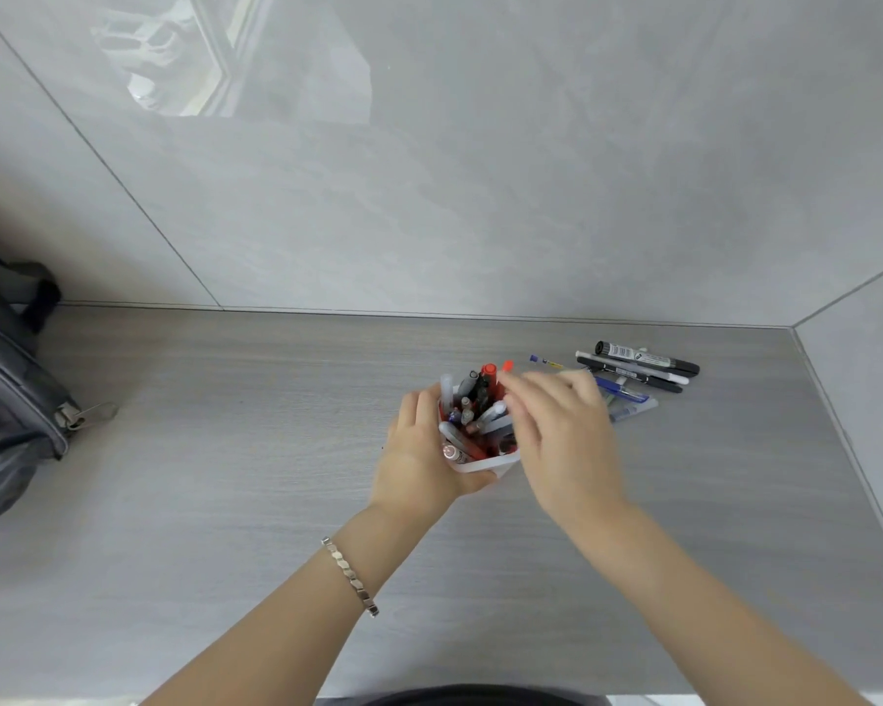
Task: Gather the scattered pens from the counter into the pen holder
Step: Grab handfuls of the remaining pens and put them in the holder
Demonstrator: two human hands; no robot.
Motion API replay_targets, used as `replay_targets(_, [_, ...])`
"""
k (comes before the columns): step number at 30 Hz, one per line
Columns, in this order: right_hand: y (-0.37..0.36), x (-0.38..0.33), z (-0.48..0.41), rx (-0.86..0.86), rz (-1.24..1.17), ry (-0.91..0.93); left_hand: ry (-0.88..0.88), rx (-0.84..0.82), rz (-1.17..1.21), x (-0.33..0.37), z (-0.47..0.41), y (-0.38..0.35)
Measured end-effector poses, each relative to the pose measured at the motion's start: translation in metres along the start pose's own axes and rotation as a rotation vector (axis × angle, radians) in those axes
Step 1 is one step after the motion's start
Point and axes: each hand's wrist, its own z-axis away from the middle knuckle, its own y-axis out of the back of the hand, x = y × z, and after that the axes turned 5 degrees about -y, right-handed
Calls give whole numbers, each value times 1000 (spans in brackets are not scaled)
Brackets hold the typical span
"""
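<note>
A white pen holder (486,465) stands on the grey counter, packed with several pens, among them a red-capped marker (489,372). My left hand (419,450) wraps around its left side and grips it. My right hand (562,430) is blurred and reaches over the holder's right rim, fingers stretched toward an orange-red pen tip (507,366) that shows just past the fingertips; whether it pinches that pen is hidden. To the right lie scattered pens: a black marker (648,356), a black-and-white pen (633,372) and blue pens (625,392), partly behind my right hand.
A dark grey bag (11,389) with a zipper pull sits at the counter's left end. Tiled walls close the counter at the back and on the right (857,379). A small blue-and-yellow pen (546,361) lies near the back wall.
</note>
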Motion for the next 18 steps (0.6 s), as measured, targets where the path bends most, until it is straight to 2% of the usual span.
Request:
replay_targets(6, [-27, 0, 0, -146, 46, 4, -45, 15, -69, -1, 0, -2])
replay_targets(11, [-15, -7, -27, -405, 170, -49, -107, 48, -143, -1, -3, -2])
replay_targets(13, [-7, -5, -22, -506, 85, -26, -126, 48, -149, 2, -2, -1])
replay_targets(14, [-3, -1, -18, -534, -63, -60, -127, 45, -131, 4, -1, 0])
replay_targets(15, [1, 4, -15, -523, -237, -130, -112, 45, -98, 7, -1, 2])
replay_targets(16, [3, 17, -12, -442, -361, -199, -90, 49, -60, 10, -1, 4])
replay_targets(17, [4, 34, -11, -322, -398, -247, -69, 54, -33, 12, -1, 6])
replay_targets(18, [2, 57, -11, -215, -335, -278, -63, 56, -22, 14, 0, 7])
